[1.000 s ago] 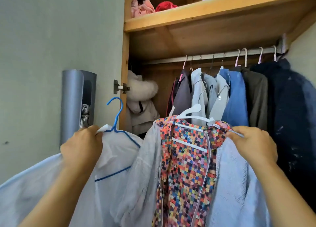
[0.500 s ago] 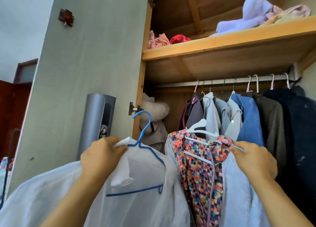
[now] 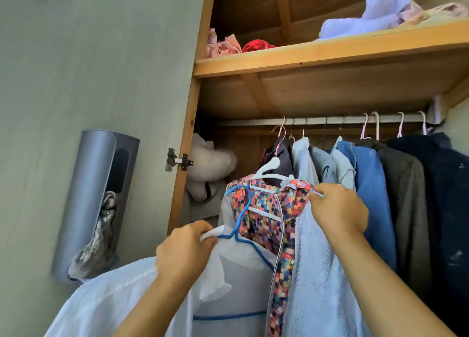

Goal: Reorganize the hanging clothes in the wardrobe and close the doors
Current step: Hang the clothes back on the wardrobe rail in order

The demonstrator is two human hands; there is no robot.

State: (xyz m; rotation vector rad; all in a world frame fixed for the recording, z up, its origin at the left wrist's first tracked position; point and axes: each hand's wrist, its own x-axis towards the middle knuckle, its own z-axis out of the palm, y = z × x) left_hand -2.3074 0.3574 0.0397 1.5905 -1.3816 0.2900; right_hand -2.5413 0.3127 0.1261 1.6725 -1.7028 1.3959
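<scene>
My left hand [image 3: 185, 250] grips the shoulder of a white garment [image 3: 228, 293] on a blue hanger [image 3: 241, 209], low at the wardrobe's left side. My right hand [image 3: 337, 209] grips the shoulder of a pale blue mesh jacket with a multicoloured lining [image 3: 269, 209], which sits on a white hanger [image 3: 269, 169]. Both hangers are below the metal rail [image 3: 330, 120] and not hooked on it. Several jackets [image 3: 368, 182] hang on the rail's right half. The grey wardrobe door [image 3: 101, 70] stands open at the left.
A wooden shelf [image 3: 330, 55] above the rail carries pink, red and lilac clothes. A grey holder [image 3: 94, 204] with cloth in it is fixed to the door's inside. A white bundle [image 3: 210, 164] hangs in the wardrobe's left corner. A hinge [image 3: 177, 160] sits on the frame.
Both hands have lifted the two garments and brought them closer together; the blue hanger now overlaps the coloured lining. My view has tilted upward toward the shelf.
</scene>
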